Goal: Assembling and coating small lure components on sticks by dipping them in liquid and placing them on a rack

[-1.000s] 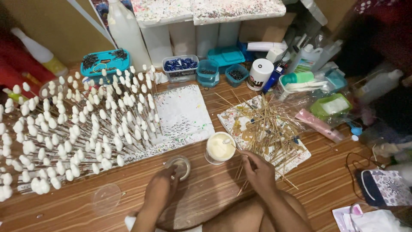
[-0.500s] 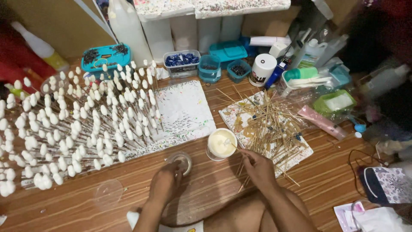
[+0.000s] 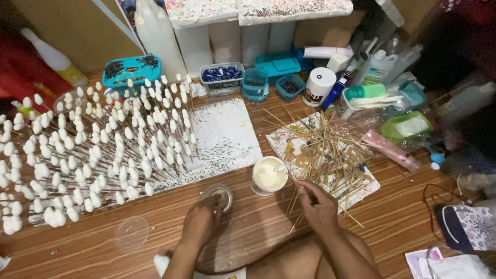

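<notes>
Across the left half of the frame stands my field of thin sticks tipped with white moulded blobs [image 3: 98,150], upright and closely packed on a paint-speckled white board [image 3: 227,134]. Low at the left a clear round plastic lid [image 3: 132,233] lies flat on the brown wooden floor [image 3: 403,217]. Just right of it, at bottom centre, my left hand [image 3: 202,221] rests with its fingers curled loosely over the rim of a small round clear dish [image 3: 219,195], touching it rather than gripping. Beside the dish sits a white cup of cream-coloured liquid [image 3: 269,175]. My right hand [image 3: 319,205], lower right of centre, has its fingers pinched together on a few thin bamboo sticks [image 3: 298,199] at the near edge of the loose pile of bamboo sticks [image 3: 330,150], which sprawls over a stained white sheet [image 3: 289,142].
</notes>
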